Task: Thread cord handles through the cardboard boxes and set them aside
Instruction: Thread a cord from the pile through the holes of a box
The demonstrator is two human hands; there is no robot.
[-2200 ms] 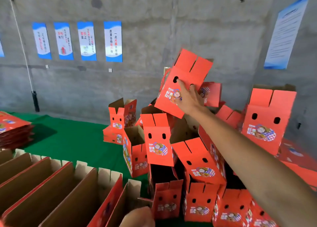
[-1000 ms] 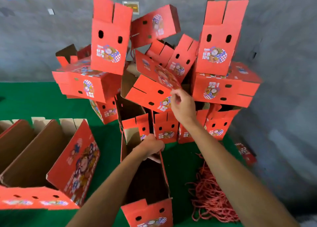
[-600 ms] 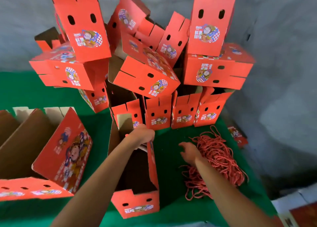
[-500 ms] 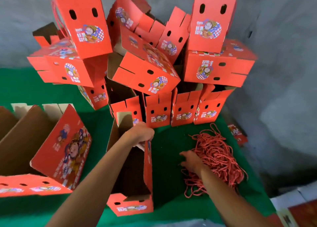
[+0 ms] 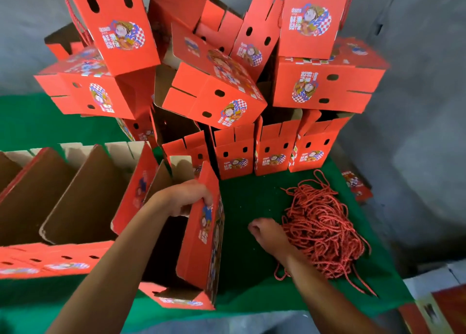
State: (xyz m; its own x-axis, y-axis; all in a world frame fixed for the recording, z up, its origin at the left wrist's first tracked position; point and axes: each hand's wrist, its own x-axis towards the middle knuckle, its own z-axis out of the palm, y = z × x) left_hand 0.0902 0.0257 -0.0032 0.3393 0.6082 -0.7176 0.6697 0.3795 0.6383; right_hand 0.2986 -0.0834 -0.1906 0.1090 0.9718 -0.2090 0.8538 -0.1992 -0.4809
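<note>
The left hand (image 5: pixel 187 197) grips the top edge of an open red printed cardboard box (image 5: pixel 201 235) standing on the green-covered table (image 5: pixel 247 200). The right hand (image 5: pixel 268 235), fingers curled, touches a tangled pile of red twisted cords (image 5: pixel 325 230). Stacked red boxes (image 5: pixel 214 91) stand behind.

Two bare forearms, sleeveless right up to the near frame edge, ending in left hand (image 5: pixel 187 197) and right hand (image 5: pixel 268 235), without gloves, rings or watch.
</note>
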